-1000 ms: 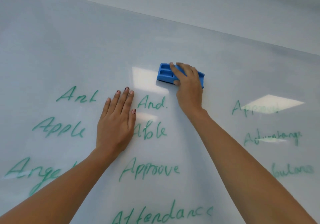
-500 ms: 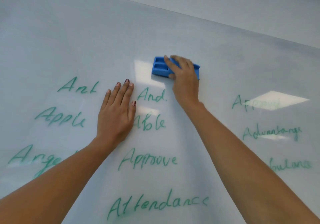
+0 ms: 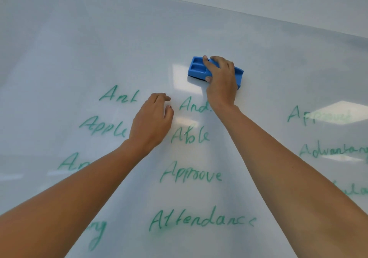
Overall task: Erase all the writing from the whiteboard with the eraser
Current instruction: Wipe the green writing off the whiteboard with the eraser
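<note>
Right hand [image 3: 221, 84] grips the eraser [image 3: 196, 68] across its middle, fingers over the top edge, thumb on the lower edge, pad side flat on the board [image 3: 79, 48]. The grip reads as set for pressing and sweeping sideways or down. Eraser sits in the upper middle of the board, just above the word "And" [image 3: 194, 105], on a bare patch, not on any letters. Left hand [image 3: 151, 122] holds nothing, fingers loosely curled, between "Ant" [image 3: 119, 96] and "And". It is probably there as a brace for the reach up; can't tell if the fingertips touch the surface. Left forearm covers part of a word at lower left. Eraser is a bright blue moulded block, rectangular, with two recessed pockets showing at its left end and a dark pad strip along the bottom edge; its right end pokes out past the knuckles. Writing [image 3: 191, 175] is green marker, cursive, in columns running down to "Attendance" [image 3: 199, 220]. The words at right are partly washed out by glare [image 3: 342, 112]. The middle and left words are all legible, so my judgement is that wiping of these words has not begun. Nearest target looks like "And".
</note>
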